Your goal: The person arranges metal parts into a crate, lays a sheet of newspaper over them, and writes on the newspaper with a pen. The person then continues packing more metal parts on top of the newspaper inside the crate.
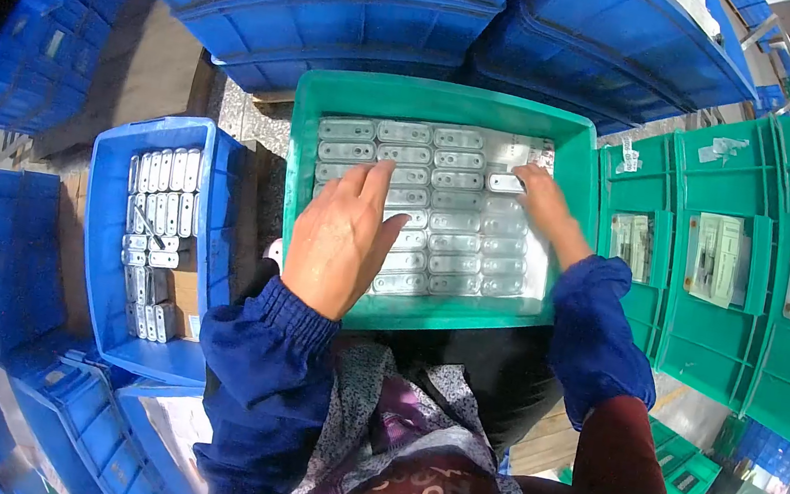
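A green crate (446,101) in front of me holds rows of flat, rounded metal parts (454,201) with small holes. My right hand (544,205) is at the crate's right side, its fingers closed on the end of one oblong metal part (505,183) at the top of the rightmost column. Whether that part is lifted or still rests in the crate I cannot tell. Over the left columns is my left hand (336,239), fingers stretched out and thumb apart, with nothing visible in it. It covers some of the parts beneath.
To the left stands a blue crate (99,236) with similar metal parts (164,204) and brown cardboard. Large blue bins (346,18) rise behind the green crate. Stacked green crates (727,183) with paper labels stand close on the right.
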`<state>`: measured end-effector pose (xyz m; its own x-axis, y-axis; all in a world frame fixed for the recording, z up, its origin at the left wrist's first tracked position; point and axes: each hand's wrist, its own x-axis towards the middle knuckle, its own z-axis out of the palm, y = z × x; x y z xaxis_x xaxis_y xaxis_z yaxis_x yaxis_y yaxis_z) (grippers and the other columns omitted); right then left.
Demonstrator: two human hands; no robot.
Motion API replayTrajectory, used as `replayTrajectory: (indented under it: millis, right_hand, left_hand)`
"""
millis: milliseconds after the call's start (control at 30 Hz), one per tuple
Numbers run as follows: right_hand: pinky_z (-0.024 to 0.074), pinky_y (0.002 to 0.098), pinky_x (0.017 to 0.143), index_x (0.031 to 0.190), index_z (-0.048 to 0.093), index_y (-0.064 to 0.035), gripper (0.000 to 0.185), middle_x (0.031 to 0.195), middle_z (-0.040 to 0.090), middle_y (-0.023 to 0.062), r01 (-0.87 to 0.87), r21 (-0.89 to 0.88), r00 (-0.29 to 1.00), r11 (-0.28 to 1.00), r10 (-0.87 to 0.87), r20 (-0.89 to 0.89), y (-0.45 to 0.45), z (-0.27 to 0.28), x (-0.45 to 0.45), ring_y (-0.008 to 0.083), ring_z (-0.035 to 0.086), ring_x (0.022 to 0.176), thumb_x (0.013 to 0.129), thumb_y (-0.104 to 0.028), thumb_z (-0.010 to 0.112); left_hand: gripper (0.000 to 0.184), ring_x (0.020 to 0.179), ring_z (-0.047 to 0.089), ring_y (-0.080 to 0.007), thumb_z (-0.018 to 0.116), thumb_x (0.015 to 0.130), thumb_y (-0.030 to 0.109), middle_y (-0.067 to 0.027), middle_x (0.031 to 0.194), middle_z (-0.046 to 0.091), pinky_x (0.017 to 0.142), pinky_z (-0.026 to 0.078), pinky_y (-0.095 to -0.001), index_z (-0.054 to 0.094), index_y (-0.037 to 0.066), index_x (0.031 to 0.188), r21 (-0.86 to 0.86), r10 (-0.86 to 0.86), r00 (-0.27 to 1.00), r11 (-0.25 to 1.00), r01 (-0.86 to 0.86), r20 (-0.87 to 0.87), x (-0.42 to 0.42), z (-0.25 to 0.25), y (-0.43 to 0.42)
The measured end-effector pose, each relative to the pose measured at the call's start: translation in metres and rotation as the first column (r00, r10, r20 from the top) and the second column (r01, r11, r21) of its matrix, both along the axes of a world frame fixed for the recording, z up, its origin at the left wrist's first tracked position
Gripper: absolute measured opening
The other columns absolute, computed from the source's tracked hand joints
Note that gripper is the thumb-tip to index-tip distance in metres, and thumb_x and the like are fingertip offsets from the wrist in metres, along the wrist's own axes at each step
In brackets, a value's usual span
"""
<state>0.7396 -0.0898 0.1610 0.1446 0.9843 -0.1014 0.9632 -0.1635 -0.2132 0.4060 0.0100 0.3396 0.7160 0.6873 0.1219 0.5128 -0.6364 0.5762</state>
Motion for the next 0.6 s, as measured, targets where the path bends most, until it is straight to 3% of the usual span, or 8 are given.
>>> replayTrajectory:
  millis: [100, 133, 200, 367, 600]
  right_hand:
    - [0.0445, 0.0384, 0.089, 0.107, 0.058, -0.0034, 0.047, 0.107, 0.057, 0.0159, 0.028, -0.063, 0.994, 0.998, -0.034, -0.104, 0.003, 0.011, 0.003, 0.0333, 0.054, 0.100, 0.062, 0.006, 0.060]
    - [0.0445, 0.0382, 0.088, 0.107, 0.058, -0.0025, 0.047, 0.101, 0.058, 0.0153, 0.001, 0.042, 0.996, 0.999, 0.003, -0.094, 0.006, 0.008, 0.006, 0.0326, 0.055, 0.097, 0.062, 0.002, 0.069]
    - [0.0447, 0.0377, 0.088, 0.107, 0.058, -0.0021, 0.048, 0.104, 0.057, 0.0156, 0.093, 0.052, 0.990, 0.994, -0.087, -0.110, 0.011, 0.001, 0.014, 0.0328, 0.055, 0.099, 0.061, 0.001, 0.071]
    - [0.0462, 0.0384, 0.085, 0.109, 0.058, -0.0053, 0.050, 0.102, 0.055, 0.0147, 0.054, 0.028, 0.998, 0.998, -0.055, 0.027, 0.028, -0.005, 0.018, 0.0331, 0.055, 0.097, 0.061, 0.003, 0.069]
    - [0.0471, 0.0384, 0.084, 0.111, 0.056, -0.0052, 0.050, 0.105, 0.055, 0.0126, 0.055, -0.027, 0.997, 0.998, -0.053, 0.063, 0.028, -0.011, 0.018, 0.0321, 0.055, 0.098, 0.063, 0.000, 0.069]
  left_hand:
    - [0.045, 0.089, 0.056, -0.0335, 0.065, 0.076, 0.014, -0.0176, 0.103, 0.056, 0.076, 0.047, -0.0386, 0.048, -0.002, 0.115, -0.015, 0.010, 1.000, 1.000, -0.010, -0.021, -0.001, 0.000, 0.002]
    - [0.045, 0.089, 0.056, -0.0335, 0.065, 0.076, 0.014, -0.0176, 0.103, 0.056, 0.076, 0.047, -0.0386, 0.048, -0.002, 0.115, -0.015, 0.010, 1.000, 1.000, -0.011, -0.022, -0.002, 0.000, 0.002]
    - [0.044, 0.088, 0.056, -0.0378, 0.063, 0.077, 0.012, -0.0191, 0.100, 0.056, 0.070, 0.049, -0.0416, 0.047, 0.005, 0.117, 0.005, 0.015, 1.000, 1.000, -0.015, 0.017, -0.002, -0.001, 0.003]
    - [0.044, 0.088, 0.056, -0.0378, 0.063, 0.077, 0.013, -0.0191, 0.100, 0.056, 0.070, 0.049, -0.0416, 0.047, 0.005, 0.118, -0.012, 0.014, 1.000, 1.000, -0.014, 0.012, -0.004, 0.000, 0.002]
    - [0.045, 0.088, 0.056, -0.0374, 0.064, 0.077, 0.015, -0.0187, 0.101, 0.056, 0.069, 0.049, -0.0413, 0.047, 0.005, 0.118, -0.013, 0.009, 1.000, 1.000, -0.009, -0.010, -0.007, 0.001, 0.004]
